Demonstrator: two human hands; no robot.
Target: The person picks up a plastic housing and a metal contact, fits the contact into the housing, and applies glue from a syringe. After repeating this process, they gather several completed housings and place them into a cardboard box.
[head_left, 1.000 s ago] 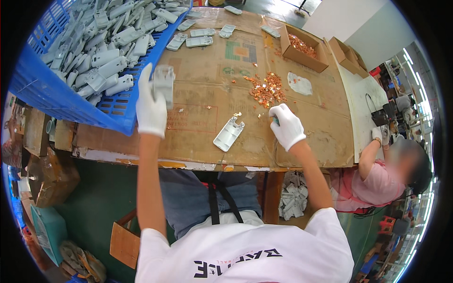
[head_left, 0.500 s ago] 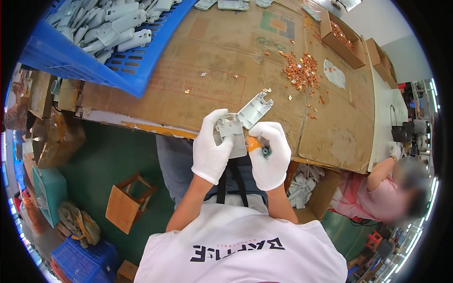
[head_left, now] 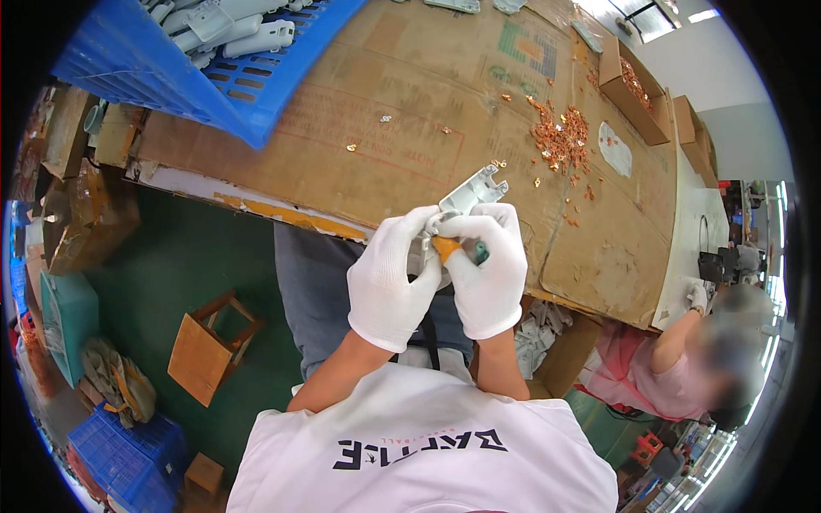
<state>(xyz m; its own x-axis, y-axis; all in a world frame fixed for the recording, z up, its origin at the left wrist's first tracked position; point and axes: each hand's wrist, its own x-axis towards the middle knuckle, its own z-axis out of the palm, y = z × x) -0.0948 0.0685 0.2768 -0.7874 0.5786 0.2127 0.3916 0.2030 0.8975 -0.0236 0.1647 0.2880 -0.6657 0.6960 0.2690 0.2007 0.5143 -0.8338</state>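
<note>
Both my hands wear white gloves and meet over the table's near edge. My left hand is closed around a pale grey plastic casing, whose trough-shaped section sticks out beyond my fingers. Its other section is mostly hidden between my hands. My right hand is closed too, its fingertips pressed against the casing. An orange covering shows at its thumb and finger tips. From its curled fingers pokes the rounded teal end of a small object, the rest hidden. Small copper-coloured metal pieces lie heaped on the cardboard-covered table.
At the far left stands a blue crate of similar grey casings. An open carton of copper pieces sits far right. Below the table edge is another carton with pale parts. A wooden stool stands left; a seated person is at right.
My right hand has moved in against the casing, and my left hand has turned it so its flat section is now mostly hidden. The view has shifted slightly.
</note>
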